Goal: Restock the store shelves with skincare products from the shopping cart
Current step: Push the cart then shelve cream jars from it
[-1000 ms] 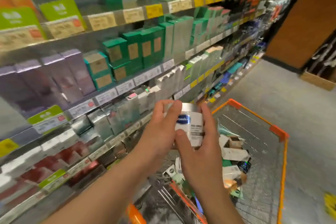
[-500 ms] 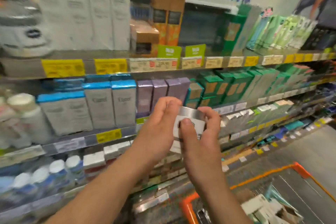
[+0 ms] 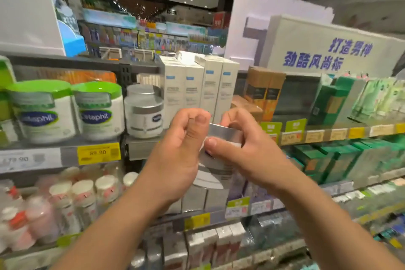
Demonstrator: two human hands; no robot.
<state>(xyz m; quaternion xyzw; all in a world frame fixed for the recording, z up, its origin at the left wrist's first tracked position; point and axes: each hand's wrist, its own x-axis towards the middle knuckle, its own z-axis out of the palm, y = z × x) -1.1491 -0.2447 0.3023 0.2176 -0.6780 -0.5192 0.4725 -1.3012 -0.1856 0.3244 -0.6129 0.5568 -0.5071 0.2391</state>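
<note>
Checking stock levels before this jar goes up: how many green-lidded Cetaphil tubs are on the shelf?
2, side by side on the upper left shelf: one tub at left, the other beside the silver-lidded jars. More may be hidden behind.

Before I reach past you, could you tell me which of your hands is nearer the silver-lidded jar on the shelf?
Left. The left hand is just right of and below the shelf jar; the right hand is farther right.

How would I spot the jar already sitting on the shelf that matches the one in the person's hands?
Start at the two big green-lidded tubs on the upper left shelf. Just to their right, before the tall white boxes, stands a white jar. Unlike the tubs, it has a silver lid, a small blue oval logo, and a second similar jar behind it.
</note>
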